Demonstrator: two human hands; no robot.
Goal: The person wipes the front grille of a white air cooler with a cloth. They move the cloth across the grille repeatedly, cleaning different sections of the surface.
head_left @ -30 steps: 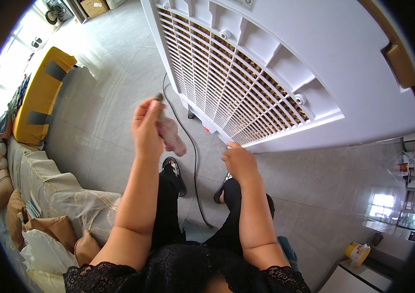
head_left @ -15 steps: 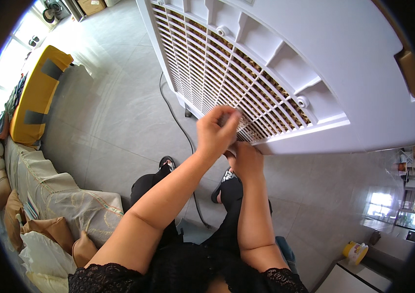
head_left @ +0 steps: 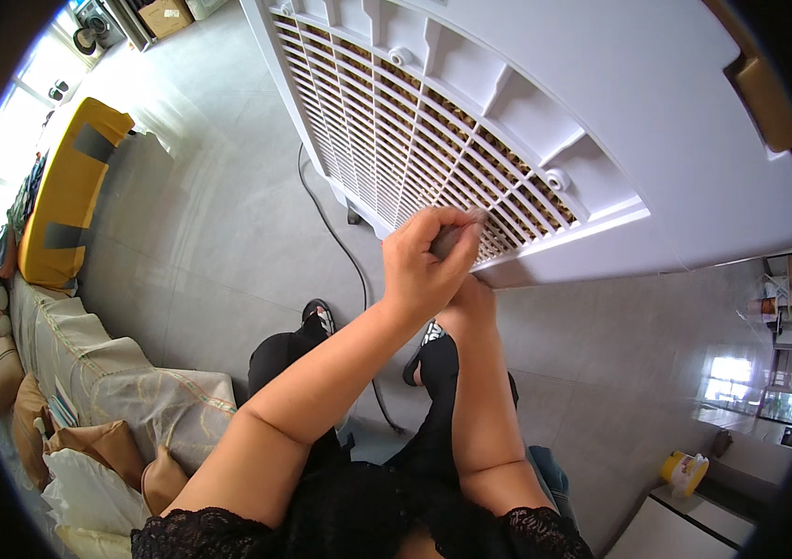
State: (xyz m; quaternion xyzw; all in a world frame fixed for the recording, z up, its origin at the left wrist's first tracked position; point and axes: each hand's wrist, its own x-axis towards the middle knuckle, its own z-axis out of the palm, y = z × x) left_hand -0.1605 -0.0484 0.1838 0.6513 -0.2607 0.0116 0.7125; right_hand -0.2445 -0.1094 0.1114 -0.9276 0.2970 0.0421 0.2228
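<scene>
A large white appliance (head_left: 638, 140) fills the upper right, with a slatted grille (head_left: 386, 121) in its side. Behind the slats shows a brown, honeycomb-like pad (head_left: 537, 197). My left hand (head_left: 424, 261) is closed in front of the grille's lower edge, thumb and fingers pinched together. Something greyish shows within its curled fingers, too small and blurred to name. Just below and behind it, my right hand (head_left: 472, 303) is close to the appliance's bottom edge. The left hand covers part of it, and its fingers are hidden.
A dark cable (head_left: 345, 247) runs over the grey tiled floor (head_left: 219, 205) past my feet. At left are a yellow padded piece (head_left: 65, 196) and a cloth-covered seat (head_left: 144, 382) with brown cushions (head_left: 102, 445). A yellow tub (head_left: 684, 473) stands at lower right.
The appliance has shifted slightly left and up in view. My left hand has moved a little to the right, now covering more of my right hand.
</scene>
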